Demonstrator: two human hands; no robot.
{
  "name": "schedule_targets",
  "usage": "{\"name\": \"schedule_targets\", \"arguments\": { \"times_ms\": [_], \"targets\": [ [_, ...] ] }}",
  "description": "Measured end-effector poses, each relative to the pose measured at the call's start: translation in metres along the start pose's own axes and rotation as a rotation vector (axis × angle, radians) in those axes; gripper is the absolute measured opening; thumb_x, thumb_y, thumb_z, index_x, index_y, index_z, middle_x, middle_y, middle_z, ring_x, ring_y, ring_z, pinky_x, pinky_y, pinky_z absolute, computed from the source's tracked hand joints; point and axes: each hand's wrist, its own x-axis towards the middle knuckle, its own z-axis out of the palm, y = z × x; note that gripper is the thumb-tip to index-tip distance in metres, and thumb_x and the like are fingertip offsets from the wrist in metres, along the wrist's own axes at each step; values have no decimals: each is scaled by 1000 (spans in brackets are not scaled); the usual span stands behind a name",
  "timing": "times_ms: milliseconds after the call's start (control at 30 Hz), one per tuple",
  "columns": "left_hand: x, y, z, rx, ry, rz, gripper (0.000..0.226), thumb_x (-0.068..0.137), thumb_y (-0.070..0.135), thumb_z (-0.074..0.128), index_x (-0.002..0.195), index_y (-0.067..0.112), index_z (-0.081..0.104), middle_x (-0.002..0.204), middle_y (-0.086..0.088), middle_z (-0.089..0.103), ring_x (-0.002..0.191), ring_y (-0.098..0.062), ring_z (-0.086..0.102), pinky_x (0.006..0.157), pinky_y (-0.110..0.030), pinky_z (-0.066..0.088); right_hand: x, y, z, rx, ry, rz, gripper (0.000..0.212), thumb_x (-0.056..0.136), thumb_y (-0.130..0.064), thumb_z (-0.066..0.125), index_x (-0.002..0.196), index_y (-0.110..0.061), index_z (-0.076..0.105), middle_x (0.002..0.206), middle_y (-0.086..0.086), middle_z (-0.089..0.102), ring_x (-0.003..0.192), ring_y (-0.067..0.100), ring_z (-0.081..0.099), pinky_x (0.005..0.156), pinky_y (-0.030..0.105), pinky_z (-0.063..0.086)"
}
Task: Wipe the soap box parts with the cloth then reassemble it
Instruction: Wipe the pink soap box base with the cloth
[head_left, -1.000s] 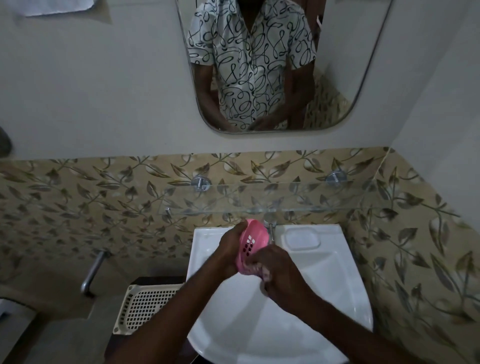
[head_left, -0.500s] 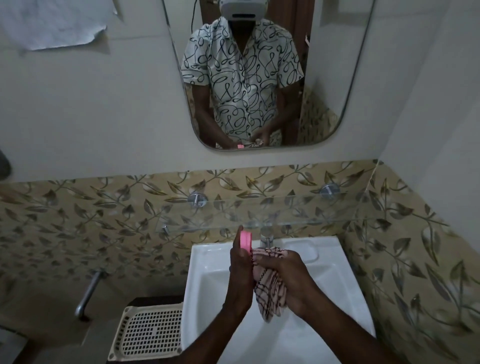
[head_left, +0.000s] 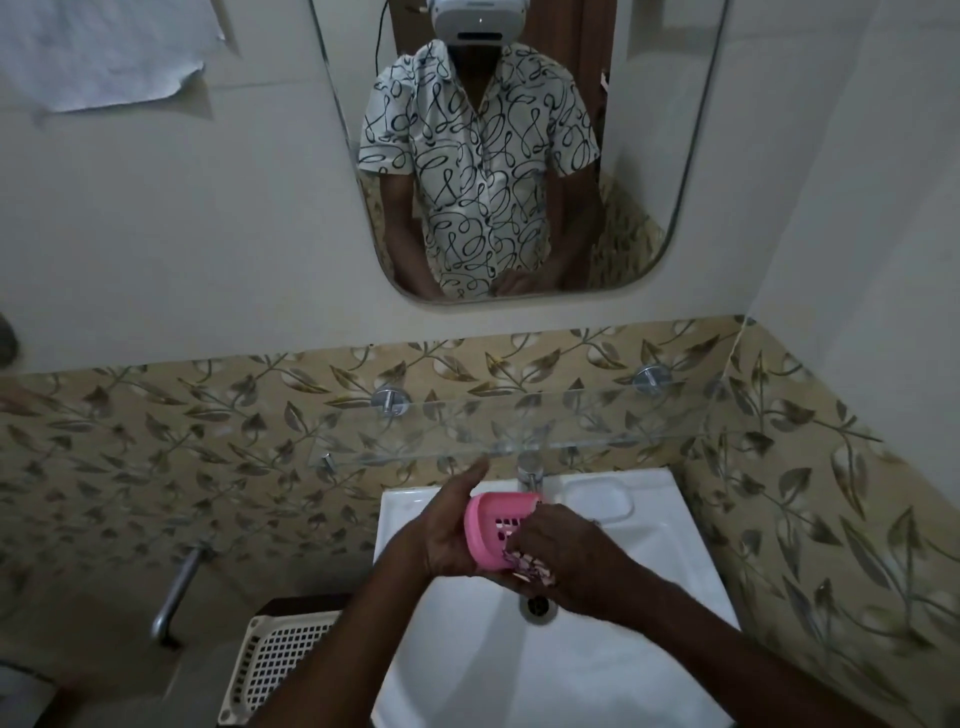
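Left hand (head_left: 441, 535) grips the pink soap box part (head_left: 485, 525) from the side, thumb sticking up, fingers wrapped under it. Part is the perforated tray piece, tilted, hollow side facing the right hand, held in the air over the sink (head_left: 665, 571), just below the tap (head_left: 530, 470). Right hand (head_left: 571, 556) is curled round a bunched patterned cloth (head_left: 532, 567) and presses it into the tray's lower end; most of the cloth is hidden under the hand.

Step, as I judge it: wiping this one part, inside face. Reassembly not begun, and no second soap box part is in view, so I cannot tell where it is.

Next move probably calls for dragging the cloth across the slots and rim, then turning the tray to reach its back, with the left hand's grip kept firm so the piece does not drop into the sink.

Also there: glass shelf (head_left: 519, 436) above the sink, white mesh basket (head_left: 280, 660) at lower left.
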Motion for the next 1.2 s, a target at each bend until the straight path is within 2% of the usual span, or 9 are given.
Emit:
{"name": "schedule_targets", "arguments": {
  "times_ms": [100,267,400,500,633,800,1000,1100,1200],
  "targets": [
    [3,1,8,41,45,87,49,83,40,56,109,1,72,100,-22,72,92,-38,68,88,-51,51,5,-2,-5,-46,-9,63,18,79,-9,75,97,-10,72,91,9,73,82,27,68,74,36,56],
    [17,-28,14,-116,64,299,36,75,30,57,83,-2,71,77,-19,72,74,-30,69,75,-33,55,21,-38,2,495,82,766,39,79,-20,68,112,-34,52,97,-7,71,83,10,67,71,28,56],
    [6,-27,-3,-34,81,188,40,79,29,56,102,-1,67,94,-20,67,84,-31,63,84,-41,49,1,-22,7,42,-164,159,35,78,-1,60,110,-14,63,100,7,68,91,23,62,91,36,50],
    [9,-30,-4,-23,128,213,44,88,33,50,115,2,65,106,-21,65,93,-34,60,95,-50,44,-7,1,3,-83,-207,107,35,76,0,67,110,-9,66,96,13,71,85,30,68,79,39,58],
    [29,-42,4,-97,284,476,38,93,33,50,98,2,72,89,-20,74,81,-32,71,75,-38,57,10,-19,17,180,-69,587,60,73,-5,63,130,-15,46,94,12,72,77,32,69,64,32,55],
    [28,-57,2,130,416,853,42,99,37,41,98,15,77,100,-14,77,96,-27,72,79,-34,57,47,-22,4,1178,298,1307,29,75,-8,76,102,-7,65,91,14,75,82,29,74,79,44,61],
    [20,-46,13,440,274,945,39,91,54,38,122,38,53,117,11,66,105,2,65,78,-14,54,49,-30,-1,1185,376,1270,57,62,-22,91,106,-18,55,98,11,73,84,25,74,74,40,62],
    [23,-52,9,160,167,871,53,99,49,35,143,21,43,128,-9,65,112,-21,66,83,-30,58,39,-25,-4,941,292,1162,59,61,-25,89,104,-29,49,98,-5,69,82,8,70,65,25,59],
    [20,-40,4,-176,88,608,78,87,64,41,137,4,51,127,-27,62,109,-37,66,86,-47,57,29,-22,-3,591,103,872,56,65,-29,80,103,-33,39,95,-9,68,78,11,69,61,31,58]
  ]
}}
